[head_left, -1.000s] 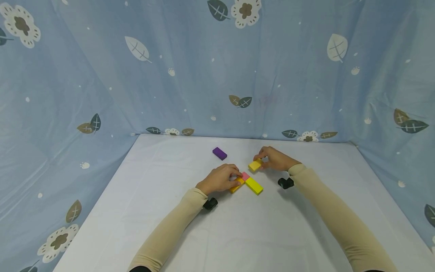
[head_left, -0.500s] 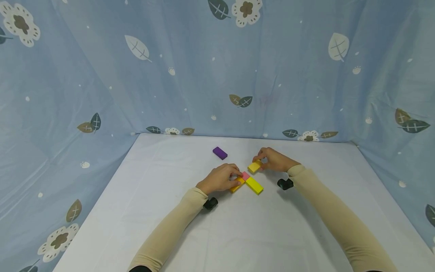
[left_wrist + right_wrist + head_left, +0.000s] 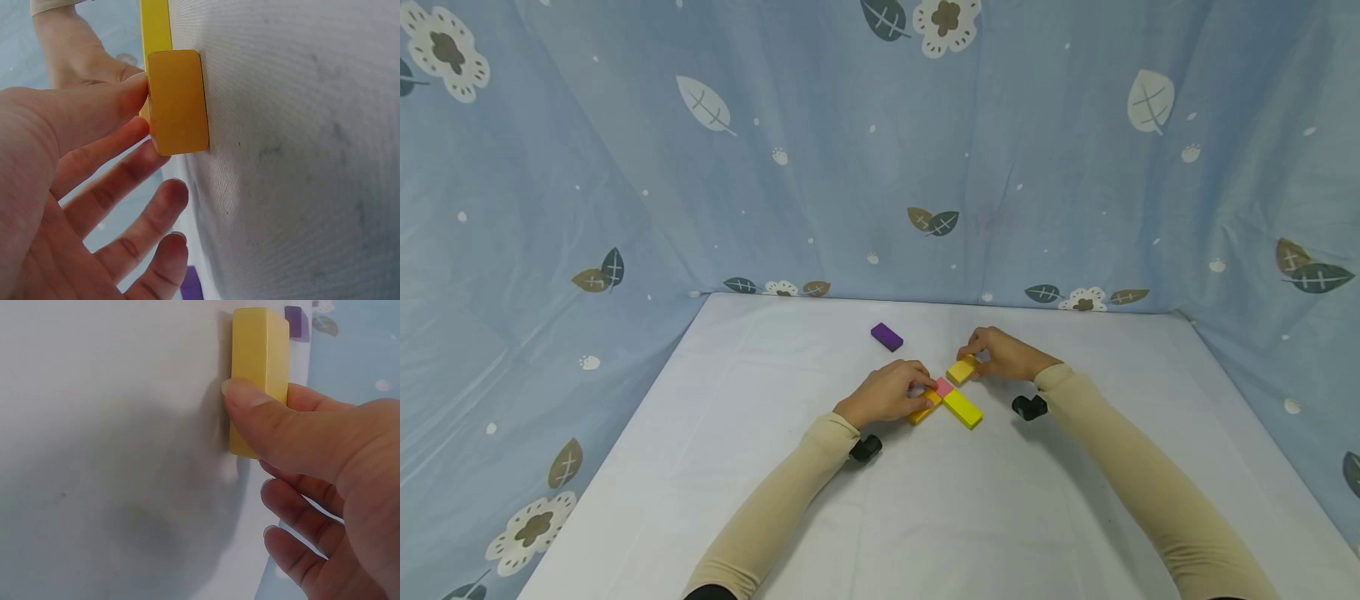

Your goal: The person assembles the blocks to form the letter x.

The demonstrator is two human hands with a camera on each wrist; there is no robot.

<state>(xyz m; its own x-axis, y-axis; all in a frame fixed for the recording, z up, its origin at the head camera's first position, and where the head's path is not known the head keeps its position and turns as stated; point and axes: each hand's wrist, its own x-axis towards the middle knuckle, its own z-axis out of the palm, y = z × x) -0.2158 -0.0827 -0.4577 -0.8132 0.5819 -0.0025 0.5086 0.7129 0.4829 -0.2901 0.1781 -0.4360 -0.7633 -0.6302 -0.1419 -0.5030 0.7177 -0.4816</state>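
My left hand [image 3: 886, 394] pinches an orange rectangular block [image 3: 178, 103] between thumb and fingers, its other fingers spread loosely in the left wrist view. A small pink block [image 3: 943, 387] sits at the orange block's far end, partly hidden by my fingers. To its right lies a bright yellow block [image 3: 963, 409], near or touching the pink one. My right hand [image 3: 1009, 354] pinches a darker yellow block [image 3: 250, 350] by its right end, close to the tabletop. A narrow gap separates that block from the pink one.
A purple block [image 3: 887, 337] lies farther back on the white-covered table [image 3: 775, 517]. A blue patterned curtain [image 3: 820, 167] rises along the table's back and sides. Dark wrist cameras [image 3: 1030, 407] hang beneath both wrists.
My right hand has brought the darker yellow block very slightly nearer to the pink block. The left hand keeps its place on the orange block.
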